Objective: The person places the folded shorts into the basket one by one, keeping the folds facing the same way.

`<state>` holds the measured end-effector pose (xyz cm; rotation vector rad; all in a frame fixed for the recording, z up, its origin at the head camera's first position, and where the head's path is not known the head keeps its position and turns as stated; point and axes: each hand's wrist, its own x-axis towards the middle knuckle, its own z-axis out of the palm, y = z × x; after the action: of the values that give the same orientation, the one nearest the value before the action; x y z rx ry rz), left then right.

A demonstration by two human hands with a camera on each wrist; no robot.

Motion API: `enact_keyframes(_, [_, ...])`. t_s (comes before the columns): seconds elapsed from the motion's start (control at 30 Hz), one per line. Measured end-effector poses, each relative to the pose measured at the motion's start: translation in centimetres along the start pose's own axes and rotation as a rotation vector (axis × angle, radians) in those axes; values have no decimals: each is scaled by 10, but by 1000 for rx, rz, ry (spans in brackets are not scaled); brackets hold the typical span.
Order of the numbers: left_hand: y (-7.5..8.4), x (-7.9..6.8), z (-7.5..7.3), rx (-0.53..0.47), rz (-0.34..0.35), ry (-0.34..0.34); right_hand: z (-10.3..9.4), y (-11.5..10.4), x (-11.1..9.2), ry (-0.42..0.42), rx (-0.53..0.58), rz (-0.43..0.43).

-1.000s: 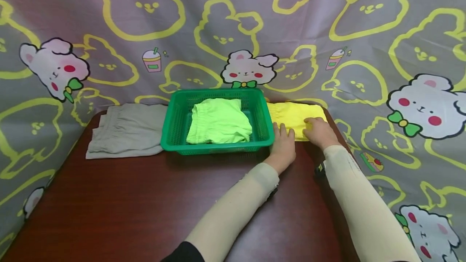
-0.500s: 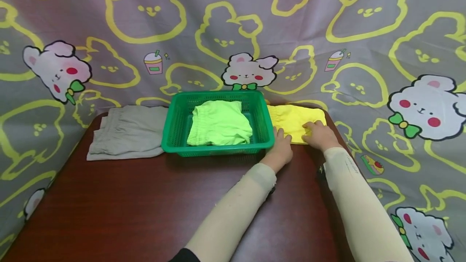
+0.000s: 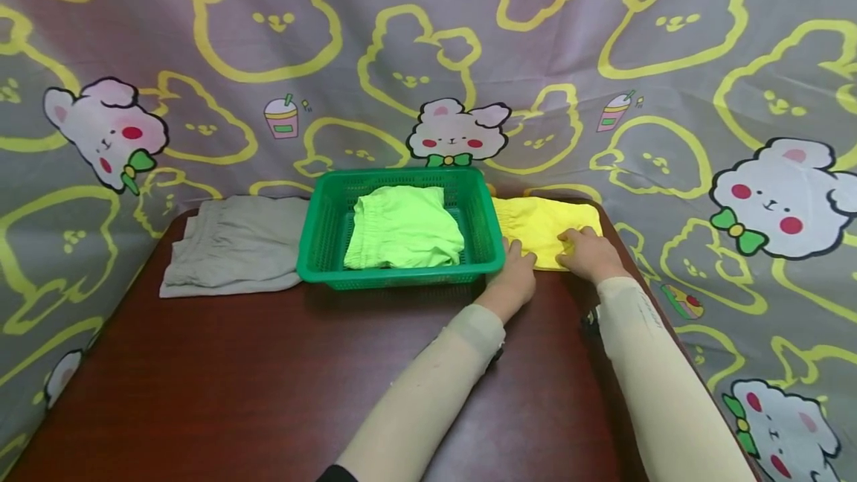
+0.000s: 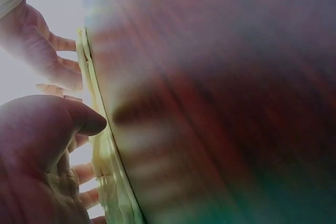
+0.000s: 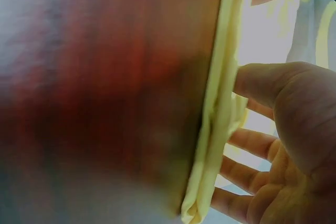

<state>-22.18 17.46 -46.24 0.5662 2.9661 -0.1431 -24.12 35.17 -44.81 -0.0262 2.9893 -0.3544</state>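
Observation:
A folded yellow garment (image 3: pixel 544 219), apparently shorts with a gathered waist, lies at the right back of the table. My left hand (image 3: pixel 512 285) rests its fingers on the front left part, close beside the basket. At the front right part, my right hand (image 3: pixel 592 254) presses the cloth with its fingertips. Both wrist views show the fingers on top of the fabric; the left thumb (image 4: pixel 90 119) and right thumb (image 5: pixel 257 81) are near its front edge. Layered folds show along that edge.
A green plastic basket (image 3: pixel 402 278) stands left of the yellow garment, holding folded lime-green shorts (image 3: pixel 405 229). Folded grey clothing (image 3: pixel 241 244) lies left of the basket. The dark red-brown table (image 3: pixel 254 378) meets a cartoon-print curtain (image 3: pixel 556 43) at the back and sides.
The yellow garment has slid slightly toward the front of the table under my hands. My left hand has shifted a little left and forward-edgeward; the basket stays in place.

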Motion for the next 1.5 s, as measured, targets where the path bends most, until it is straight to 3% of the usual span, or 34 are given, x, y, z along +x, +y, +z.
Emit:
enact_keyframes(0.23, [1, -8, -3, 93, 47, -18, 7, 4, -5, 31, 19, 5])
enact_keyframes(0.53, [5, -20, -3, 137, 106, -3, 4, 5, -22, 26, 19, -38])
enact_keyframes(0.8, [2, -29, -8, 66, 155, 17, 6, 8, -32, 46, 5, -72])
enact_keyframes(1.1, [-7, -24, -4, -17, 175, 92, 5, 5, -41, 50, -11, -86])
enact_keyframes(1.27, [-9, -22, -4, -49, 157, 66, 5, 6, -46, 52, -20, -91])
enact_keyframes(1.5, [-5, -22, -6, 7, 157, 38, 6, 10, -52, 62, -16, -109])
